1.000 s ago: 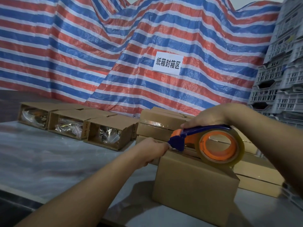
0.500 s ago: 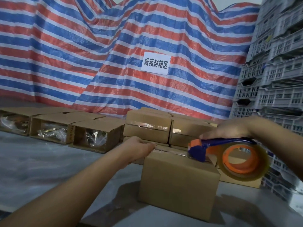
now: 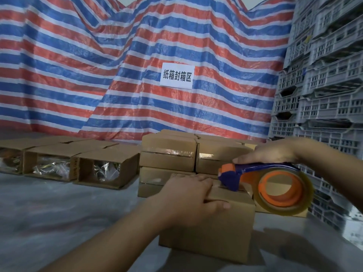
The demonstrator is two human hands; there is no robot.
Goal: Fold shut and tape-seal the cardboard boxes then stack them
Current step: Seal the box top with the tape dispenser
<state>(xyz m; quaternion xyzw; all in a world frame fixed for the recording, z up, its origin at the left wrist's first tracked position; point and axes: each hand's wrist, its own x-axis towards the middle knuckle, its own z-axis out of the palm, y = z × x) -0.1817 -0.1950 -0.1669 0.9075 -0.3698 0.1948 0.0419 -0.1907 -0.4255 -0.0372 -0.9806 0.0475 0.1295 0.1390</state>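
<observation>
A closed cardboard box (image 3: 216,232) stands in front of me on the table. My left hand (image 3: 188,197) lies flat across its top near the flap seam, thumb down the front face. My right hand (image 3: 269,154) grips the blue handle of a tape dispenser (image 3: 255,179) with an orange core and a clear tape roll (image 3: 282,191). The dispenser's blue head touches the box top at its right end. Behind stands a stack of taped boxes (image 3: 169,154). Three unsealed boxes (image 3: 98,171) with shiny plastic-wrapped contents lie on their sides at the left.
A red, white and blue striped tarp (image 3: 98,65) with a white sign (image 3: 176,77) hangs behind. Stacked grey plastic crates (image 3: 324,85) fill the right side. The grey table (image 3: 59,222) extends toward the left front.
My left hand has slid from the box's far left edge to lie flat on its top. The dispenser head has come down onto the box top. The view shifted right.
</observation>
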